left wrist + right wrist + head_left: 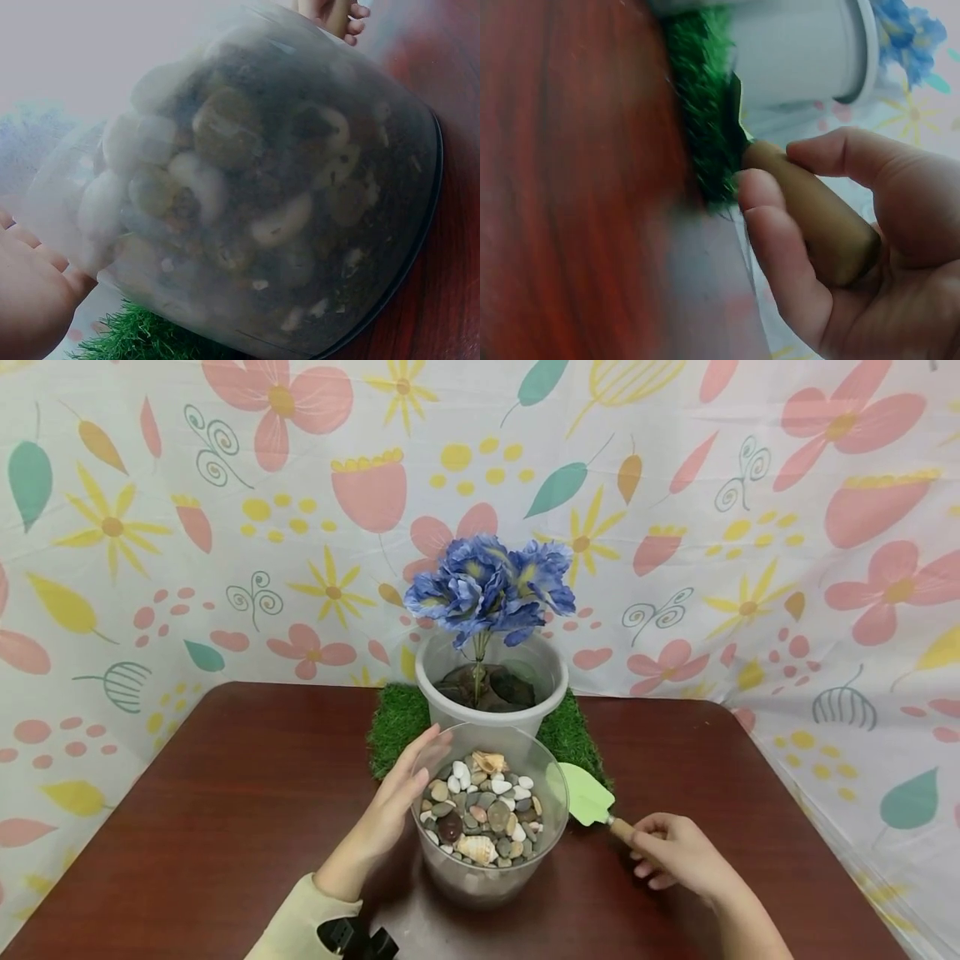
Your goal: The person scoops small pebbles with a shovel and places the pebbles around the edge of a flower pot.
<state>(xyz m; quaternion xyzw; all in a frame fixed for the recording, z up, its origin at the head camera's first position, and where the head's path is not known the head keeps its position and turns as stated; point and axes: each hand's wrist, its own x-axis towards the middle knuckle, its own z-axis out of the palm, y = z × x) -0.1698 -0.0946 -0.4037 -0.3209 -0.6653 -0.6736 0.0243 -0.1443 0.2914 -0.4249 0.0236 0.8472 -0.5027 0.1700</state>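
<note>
A clear plastic tub (487,860) filled with pebbles and shells (483,814) stands on the dark red table (225,793). My left hand (416,772) lies flat against its left wall with straight fingers. In the left wrist view the tub (247,187) fills the frame, with the palm of my left hand (30,292) at the lower left. My right hand (648,852) grips the wooden handle (817,217) of a small green trowel (588,797), whose blade touches the tub's right rim.
Behind the tub a white pot (491,693) with blue artificial flowers (491,585) stands on a green grass mat (393,727). A flowered cloth (750,527) hangs behind and beside the table.
</note>
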